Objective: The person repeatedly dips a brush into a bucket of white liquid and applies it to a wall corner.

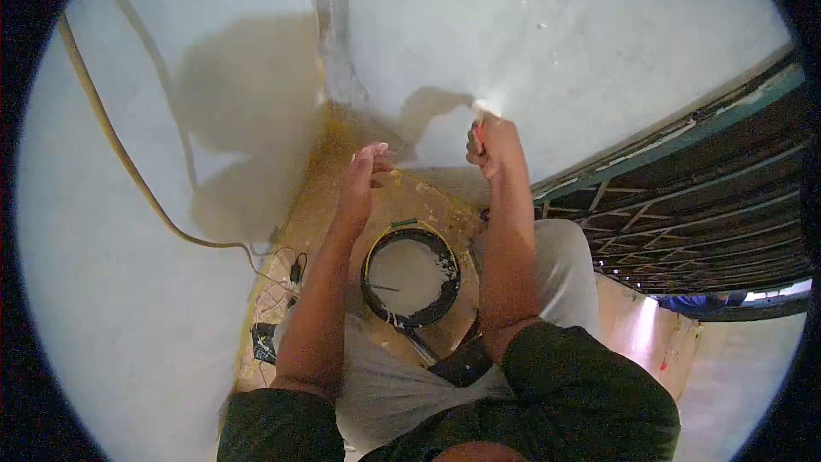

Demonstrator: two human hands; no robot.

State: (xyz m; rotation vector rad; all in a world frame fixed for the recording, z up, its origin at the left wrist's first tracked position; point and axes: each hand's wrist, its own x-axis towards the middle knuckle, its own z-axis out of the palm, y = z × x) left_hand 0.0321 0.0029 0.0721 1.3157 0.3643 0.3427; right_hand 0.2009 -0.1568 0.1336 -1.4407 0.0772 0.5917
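My right hand (496,145) is closed around the reddish handle of a paintbrush (481,111). Its pale bristle end meets the white wall (599,60), or comes very close to it. My left hand (368,169) is raised near the wall corner, fingers loosely bent and apart, holding nothing. Below and between my forearms stands a black bucket (369,295) with a yellow wire handle and green grip. Greyish-white paint (410,269) fills part of it, with splashes on the inner side. A thin dark stick or wire lies at the paint's left side.
A yellowish cable (120,150) hangs along the left wall down to a black plug (297,269) and loose wires on the floor. To the right is a dark metal folding gate (676,197). My bent knee (569,265) sits beside the bucket. Shadows fall across the corner.
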